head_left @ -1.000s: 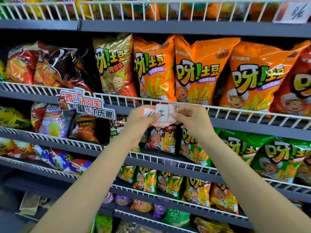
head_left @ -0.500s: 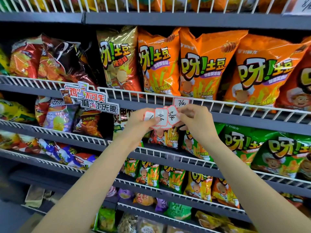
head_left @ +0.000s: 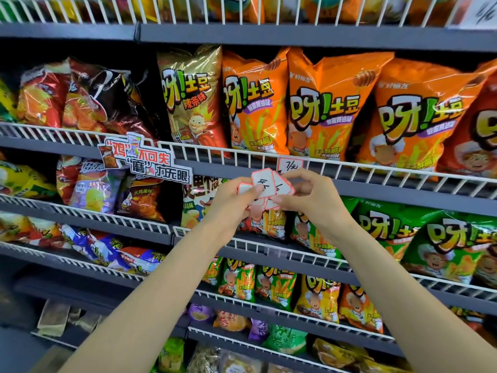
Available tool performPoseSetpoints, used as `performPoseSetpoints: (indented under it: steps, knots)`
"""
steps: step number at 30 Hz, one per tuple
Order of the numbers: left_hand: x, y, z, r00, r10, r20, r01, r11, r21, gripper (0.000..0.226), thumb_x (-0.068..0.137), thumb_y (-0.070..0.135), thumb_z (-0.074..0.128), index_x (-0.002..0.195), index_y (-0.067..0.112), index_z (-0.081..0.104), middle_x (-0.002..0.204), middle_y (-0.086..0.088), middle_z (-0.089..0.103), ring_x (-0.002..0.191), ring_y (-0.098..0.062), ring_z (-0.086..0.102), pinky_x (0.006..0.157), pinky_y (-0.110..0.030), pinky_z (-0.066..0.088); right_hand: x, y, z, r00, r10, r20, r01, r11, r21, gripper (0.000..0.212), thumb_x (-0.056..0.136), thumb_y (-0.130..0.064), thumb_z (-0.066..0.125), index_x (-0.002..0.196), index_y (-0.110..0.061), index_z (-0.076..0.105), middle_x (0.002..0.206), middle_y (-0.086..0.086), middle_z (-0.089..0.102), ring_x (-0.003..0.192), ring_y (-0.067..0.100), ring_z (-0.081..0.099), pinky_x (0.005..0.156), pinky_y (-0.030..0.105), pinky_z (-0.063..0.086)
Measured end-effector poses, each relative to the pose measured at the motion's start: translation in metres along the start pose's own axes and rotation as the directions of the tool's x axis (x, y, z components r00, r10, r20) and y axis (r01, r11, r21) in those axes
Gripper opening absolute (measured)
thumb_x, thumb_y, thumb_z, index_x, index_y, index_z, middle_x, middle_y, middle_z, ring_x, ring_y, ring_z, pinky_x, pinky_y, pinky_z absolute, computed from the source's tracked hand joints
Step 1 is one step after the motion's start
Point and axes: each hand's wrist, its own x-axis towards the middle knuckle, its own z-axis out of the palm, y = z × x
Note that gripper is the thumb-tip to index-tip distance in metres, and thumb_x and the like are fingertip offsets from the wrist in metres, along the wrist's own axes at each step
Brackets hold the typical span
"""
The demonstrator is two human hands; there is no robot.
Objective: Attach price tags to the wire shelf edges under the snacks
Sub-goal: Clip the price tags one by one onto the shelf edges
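Your left hand [head_left: 233, 200] and right hand [head_left: 309, 195] still pinch the fanned price tags [head_left: 265, 188]; the hung tag [head_left: 290, 165] stays on the wire shelf edge [head_left: 376, 168].

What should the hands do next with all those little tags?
Probably slide one tag out of the fan of price tags with the right hand while the left hand holds the rest. One tag already hangs on the wire shelf edge; beside it the wire shows none.
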Motion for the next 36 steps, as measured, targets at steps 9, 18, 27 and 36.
performPoseSetpoints:
  steps: [9, 18, 27, 36]
  knots:
    - [-0.002, 0.002, -0.002, 0.999, -0.031, 0.044, 0.037, 0.992, -0.124, 0.015, 0.09, 0.006, 0.058, 0.103, 0.014, 0.061, 0.105, -0.015, 0.066, 0.084, -0.021, 0.064, 0.076, -0.036, 0.053, -0.001, 0.001, -0.011, 0.996, -0.023, 0.083, 0.017, 0.997, 0.07, 0.035, 0.075, -0.001, 0.073, 0.103, -0.021, 0.067, 0.087, 0.006, 0.074, 0.079, 0.015, 0.069, 0.077, 0.023, 0.055]
    - [0.001, 0.003, -0.004, 0.98, 0.192, 0.049, -0.197, 0.965, 0.175, 0.029, 0.086, 0.007, 0.066, 0.093, 0.035, 0.064, 0.103, -0.007, 0.066, 0.084, -0.019, 0.062, 0.075, -0.046, 0.052, 0.003, -0.002, -0.012, 0.986, -0.069, 0.154, 0.077, 0.996, -0.046, 0.037, 0.079, -0.002, 0.07, 0.108, -0.025, 0.068, 0.089, -0.001, 0.075, 0.087, 0.013, 0.07, 0.083, 0.019, 0.052]
    - [0.004, -0.002, 0.0, 0.995, -0.048, 0.092, 0.069, 0.969, -0.239, 0.011, 0.092, 0.004, 0.054, 0.1, 0.011, 0.057, 0.102, -0.012, 0.067, 0.081, -0.019, 0.069, 0.084, -0.04, 0.053, 0.003, 0.012, -0.011, 0.996, 0.075, 0.054, -0.089, 0.939, 0.332, 0.018, 0.08, -0.001, 0.065, 0.097, -0.008, 0.067, 0.086, 0.005, 0.074, 0.081, 0.015, 0.067, 0.074, 0.021, 0.054]
    - [0.011, -0.003, 0.011, 0.998, -0.063, -0.021, 0.057, 0.978, -0.2, 0.005, 0.092, 0.007, 0.055, 0.096, 0.009, 0.058, 0.093, -0.011, 0.069, 0.083, -0.024, 0.066, 0.092, -0.051, 0.049, 0.01, 0.004, -0.005, 0.986, 0.002, -0.165, -0.007, 1.0, -0.031, 0.018, 0.081, -0.006, 0.07, 0.099, -0.001, 0.069, 0.086, 0.013, 0.072, 0.075, 0.019, 0.068, 0.07, 0.025, 0.058]
